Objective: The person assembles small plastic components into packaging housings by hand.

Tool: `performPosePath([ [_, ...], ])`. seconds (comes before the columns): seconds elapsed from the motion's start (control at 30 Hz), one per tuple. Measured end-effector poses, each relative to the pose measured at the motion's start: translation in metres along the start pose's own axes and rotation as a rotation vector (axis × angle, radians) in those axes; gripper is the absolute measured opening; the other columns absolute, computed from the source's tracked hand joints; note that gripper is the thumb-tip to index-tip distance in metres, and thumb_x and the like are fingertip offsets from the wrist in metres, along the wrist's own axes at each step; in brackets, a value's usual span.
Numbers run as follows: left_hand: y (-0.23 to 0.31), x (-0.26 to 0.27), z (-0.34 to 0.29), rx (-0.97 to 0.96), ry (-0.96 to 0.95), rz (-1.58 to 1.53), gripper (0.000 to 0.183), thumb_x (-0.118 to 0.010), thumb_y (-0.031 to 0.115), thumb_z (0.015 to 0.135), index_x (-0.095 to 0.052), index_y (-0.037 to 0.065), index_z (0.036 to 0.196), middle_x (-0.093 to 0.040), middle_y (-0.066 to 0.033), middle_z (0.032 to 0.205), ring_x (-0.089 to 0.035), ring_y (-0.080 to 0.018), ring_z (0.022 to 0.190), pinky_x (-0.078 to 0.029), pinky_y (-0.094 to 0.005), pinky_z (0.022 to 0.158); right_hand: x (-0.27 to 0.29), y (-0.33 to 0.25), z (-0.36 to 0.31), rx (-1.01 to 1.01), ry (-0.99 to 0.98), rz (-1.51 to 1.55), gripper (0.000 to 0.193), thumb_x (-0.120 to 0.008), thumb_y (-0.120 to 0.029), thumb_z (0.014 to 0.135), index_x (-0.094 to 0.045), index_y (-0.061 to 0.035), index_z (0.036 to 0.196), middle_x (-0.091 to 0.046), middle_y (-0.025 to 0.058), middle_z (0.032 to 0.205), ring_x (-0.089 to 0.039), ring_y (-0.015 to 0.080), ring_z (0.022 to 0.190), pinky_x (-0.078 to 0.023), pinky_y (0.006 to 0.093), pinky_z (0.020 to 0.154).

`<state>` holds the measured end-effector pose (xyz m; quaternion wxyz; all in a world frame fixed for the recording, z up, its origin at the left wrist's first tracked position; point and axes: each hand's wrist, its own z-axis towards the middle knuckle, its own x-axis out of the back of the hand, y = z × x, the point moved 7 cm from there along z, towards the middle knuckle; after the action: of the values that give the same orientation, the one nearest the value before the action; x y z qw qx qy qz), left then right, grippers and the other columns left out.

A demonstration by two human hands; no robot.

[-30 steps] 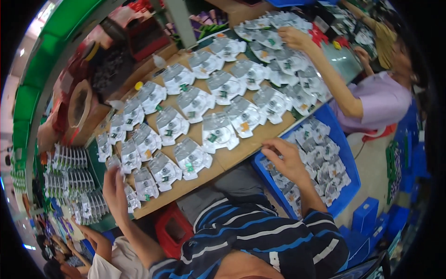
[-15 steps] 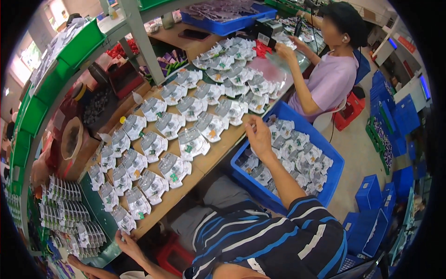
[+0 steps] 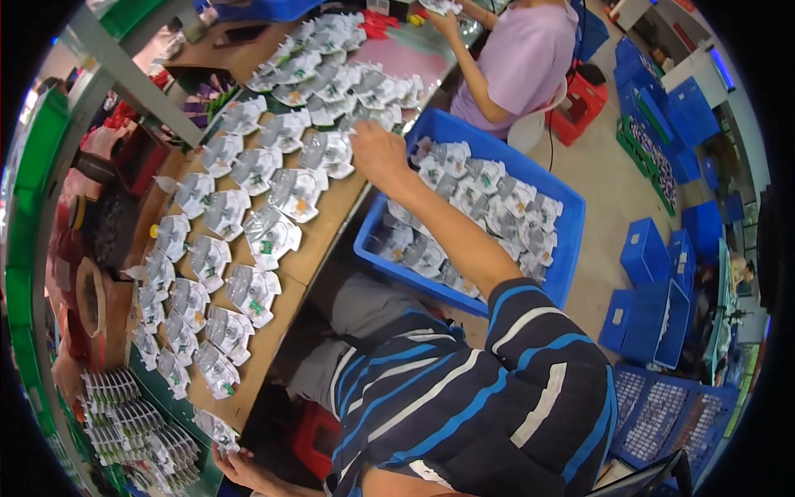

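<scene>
Rows of fan-shaped white plastic assemblies (image 3: 298, 195) with grey middles and small green or orange bits lie on the brown tabletop (image 3: 286, 290). My left hand (image 3: 242, 470) has its fingers closed on the lower end of one white assembly (image 3: 217, 429) at the table's near-left end, beside the row. My right hand (image 3: 381, 156) is over the right table edge, between another assembly (image 3: 326, 154) and a heaped cluster (image 3: 331, 79). Its fingers curl inward; the back of the hand hides whatever is in them.
A blue bin (image 3: 571, 240) full of similar assemblies stands right of the table, under my right forearm. Stacked strips of parts (image 3: 137, 422) lie at the lower left. A grey post (image 3: 145, 79) rises at the table's far side. A person in a lilac shirt (image 3: 517, 62) works beyond the bin.
The view has shifted, so the table sits further left. The assembly by my left hand has come away from its row toward me. My right hand stays by the table's right edge.
</scene>
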<state>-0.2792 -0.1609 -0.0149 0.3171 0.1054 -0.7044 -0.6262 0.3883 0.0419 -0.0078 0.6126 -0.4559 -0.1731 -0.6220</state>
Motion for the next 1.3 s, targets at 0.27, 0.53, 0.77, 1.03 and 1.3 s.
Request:
performPosePath([
  [0.27,0.105,-0.137,-0.027,-0.061,-0.387,-0.120,0.039,-0.051,0.006,0.094,-0.051,0.003,0.132,-0.058,-0.0043,0.101,-0.047,-0.0055,0.064,-0.037,-0.0175,0.054,0.004,0.030,0.012,-0.140,-0.130,-0.054,0.022,-0.064,-0.022,0.082,-0.063,0.0006,0.080,-0.067,0.0232,0.074,-0.067,0.0422,0.072,-0.054,0.0490,0.067],
  [0.53,0.141,-0.269,-0.098,-0.029,-0.870,-0.201,0.030,-0.051,0.008,0.096,-0.052,0.000,0.126,-0.060,-0.0074,0.096,-0.053,-0.0092,0.060,-0.042,-0.0200,0.052,0.025,0.049,0.014,-0.055,-0.219,0.206,0.027,-0.054,-0.024,0.086,-0.065,0.0016,0.085,-0.066,0.0262,0.079,-0.065,0.0434,0.078,-0.051,0.0506,0.072],
  [0.77,0.140,-0.328,-0.143,0.023,-1.191,-0.177,0.029,-0.051,0.008,0.096,-0.055,0.001,0.124,-0.061,-0.0072,0.099,-0.055,-0.0089,0.062,-0.044,-0.0205,0.052,0.162,0.129,-0.063,-0.263,-0.140,0.333,0.023,-0.057,-0.023,0.094,-0.062,-0.0007,0.094,-0.065,0.0125,0.071,-0.068,0.0189,0.063,-0.050,0.0330,0.057],
  [1.03,0.138,-0.360,-0.204,0.055,-1.465,-0.082,0.027,-0.049,0.006,0.097,-0.054,-0.001,0.123,-0.059,-0.0085,0.100,-0.058,-0.0092,0.067,-0.048,-0.0217,0.057,0.283,0.222,-0.290,-0.607,-0.126,-0.226,0.017,-0.061,-0.021,0.087,-0.066,-0.0047,0.089,-0.067,0.0184,0.077,-0.065,0.0384,0.074,-0.050,0.0477,0.065],
  [1.3,0.130,-0.373,-0.251,0.036,-1.658,0.029,0.026,-0.048,0.006,0.098,-0.054,0.000,0.123,-0.060,-0.0079,0.102,-0.058,-0.0094,0.068,-0.050,-0.0226,0.058,0.231,0.260,-0.371,-0.754,-0.266,-0.264,0.016,-0.062,-0.018,0.087,-0.066,-0.0025,0.089,-0.067,0.0218,0.080,-0.065,0.0408,0.077,-0.050,0.0495,0.068],
])
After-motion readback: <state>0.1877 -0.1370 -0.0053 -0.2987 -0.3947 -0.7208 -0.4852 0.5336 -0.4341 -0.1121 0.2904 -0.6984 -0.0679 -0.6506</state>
